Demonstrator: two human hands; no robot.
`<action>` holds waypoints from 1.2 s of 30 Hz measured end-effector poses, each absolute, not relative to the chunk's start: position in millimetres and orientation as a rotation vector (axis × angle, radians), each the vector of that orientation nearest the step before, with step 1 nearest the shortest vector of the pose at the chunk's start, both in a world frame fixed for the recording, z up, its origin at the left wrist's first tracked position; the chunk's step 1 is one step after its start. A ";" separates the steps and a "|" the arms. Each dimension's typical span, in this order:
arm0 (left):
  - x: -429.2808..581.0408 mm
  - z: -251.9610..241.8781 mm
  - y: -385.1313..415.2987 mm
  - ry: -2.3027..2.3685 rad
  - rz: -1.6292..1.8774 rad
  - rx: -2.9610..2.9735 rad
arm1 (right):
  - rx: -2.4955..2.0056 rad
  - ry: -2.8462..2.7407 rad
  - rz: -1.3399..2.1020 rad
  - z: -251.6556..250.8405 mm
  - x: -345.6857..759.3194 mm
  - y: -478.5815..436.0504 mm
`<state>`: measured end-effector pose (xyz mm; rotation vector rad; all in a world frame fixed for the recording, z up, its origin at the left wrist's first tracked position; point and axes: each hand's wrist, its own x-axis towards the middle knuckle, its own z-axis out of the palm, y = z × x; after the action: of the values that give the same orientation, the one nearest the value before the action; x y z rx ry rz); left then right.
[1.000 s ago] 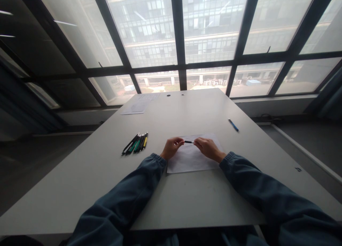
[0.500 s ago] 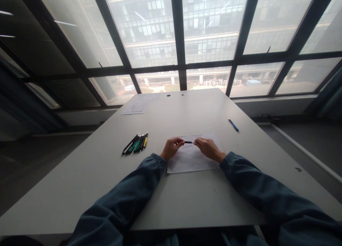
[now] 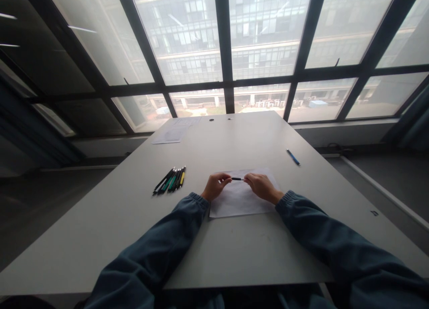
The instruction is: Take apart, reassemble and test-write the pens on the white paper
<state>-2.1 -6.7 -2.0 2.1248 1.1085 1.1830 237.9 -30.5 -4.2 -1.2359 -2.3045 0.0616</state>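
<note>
Between my two hands a black pen (image 3: 236,179) lies level, held over the sheet of white paper (image 3: 239,204). My left hand (image 3: 216,186) pinches its left end between thumb and fingers. My right hand (image 3: 261,186) is closed on the other end, where a paler tip shows. The fingers cover both ends of the pen, so its full length is hidden. To the left of my left hand, several pens (image 3: 170,180) lie side by side in a bunch, black, green and yellow ones among them.
A blue pen (image 3: 293,157) lies alone on the right of the white table (image 3: 134,237). Printed sheets (image 3: 169,133) rest at the far left. Two small dark items, a round one (image 3: 211,120) among them, are near the far edge. Large windows (image 3: 194,40) stand beyond.
</note>
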 end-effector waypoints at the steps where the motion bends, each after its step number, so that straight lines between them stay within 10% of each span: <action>1: -2.0 -2.5 -6.3 1.109 1.185 2.122 | -1.238 -2.300 0.065 -4.0 237.7 -30.7; 36: -2.8 -3.5 -6.6 1.109 1.214 2.133 | -1.223 -2.295 0.057 -3.1 237.7 -31.3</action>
<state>-2.8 -6.6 -3.5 2.1328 1.1094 1.2144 237.7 -31.3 -3.1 -1.2229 -2.2949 0.0566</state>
